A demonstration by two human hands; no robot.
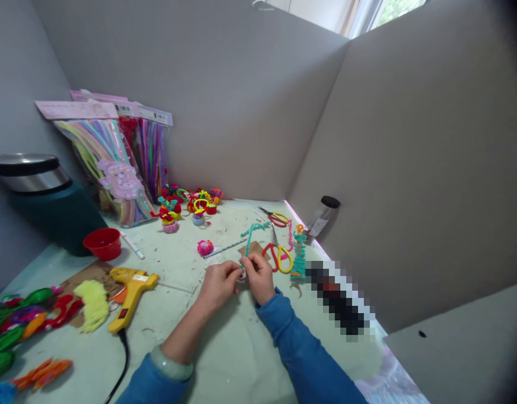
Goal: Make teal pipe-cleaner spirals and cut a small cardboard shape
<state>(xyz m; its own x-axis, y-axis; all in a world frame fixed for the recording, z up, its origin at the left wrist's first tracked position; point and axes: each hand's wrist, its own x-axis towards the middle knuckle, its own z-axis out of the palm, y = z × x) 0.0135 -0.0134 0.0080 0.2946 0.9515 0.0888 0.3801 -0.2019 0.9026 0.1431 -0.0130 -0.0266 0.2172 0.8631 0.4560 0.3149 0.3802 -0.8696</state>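
Note:
Both hands meet over the middle of the table, fingertips almost touching. Between the fingers of my right hand (260,276) a thin teal pipe cleaner (248,240) is pinched, its free length rising and bending to the right at the top. My left hand (219,285) is closed in a pinch against the same spot; a small pale piece shows there, too hidden to name. Just beyond the fingers lie a brown cardboard piece (255,247) and a striped stick (224,248). Right of them rest scissors with red and yellow handles (278,255).
A yellow hot glue gun (133,294) with a black cord lies at left, near a red cup (102,244) and a dark teal bottle (47,207). Pipe-cleaner packs (109,163) lean on the back wall. A second pair of scissors (275,217) and a coiled teal pipe cleaner (299,258) lie right.

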